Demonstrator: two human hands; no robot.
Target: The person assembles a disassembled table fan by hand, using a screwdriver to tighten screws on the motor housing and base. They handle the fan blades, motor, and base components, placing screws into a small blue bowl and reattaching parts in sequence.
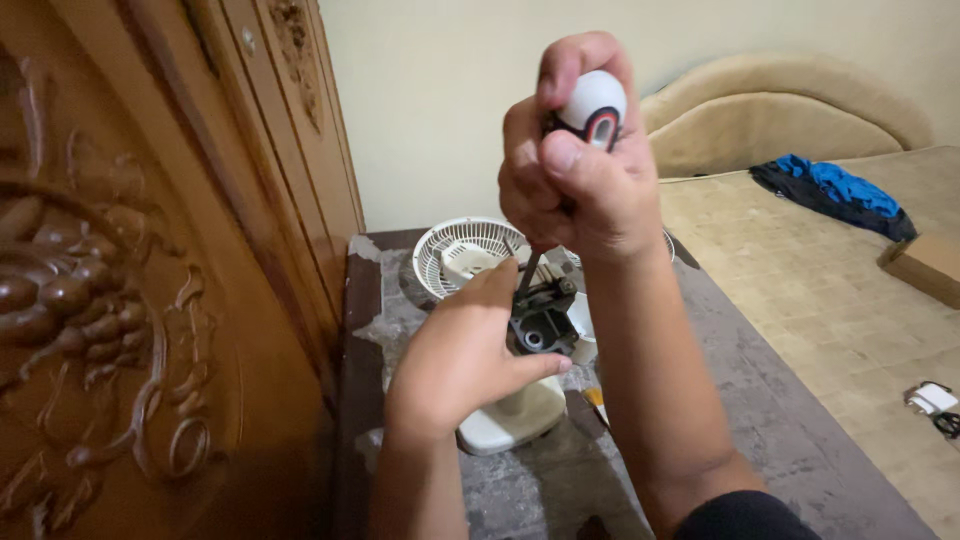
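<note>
My right hand is clenched around the handle of a screwdriver with a white rounded end, held upright. Its dark shaft runs down into the black motor housing of a small white fan. My left hand grips the fan body from the left, thumb along its front. Below the hand sits the fan's cream base. A white round grille lies just behind the motor.
The fan stands on a dark tabletop partly covered with clear plastic. A carved wooden wardrobe rises at the left. A bed at the right carries blue cloth, a cardboard box and a white charger.
</note>
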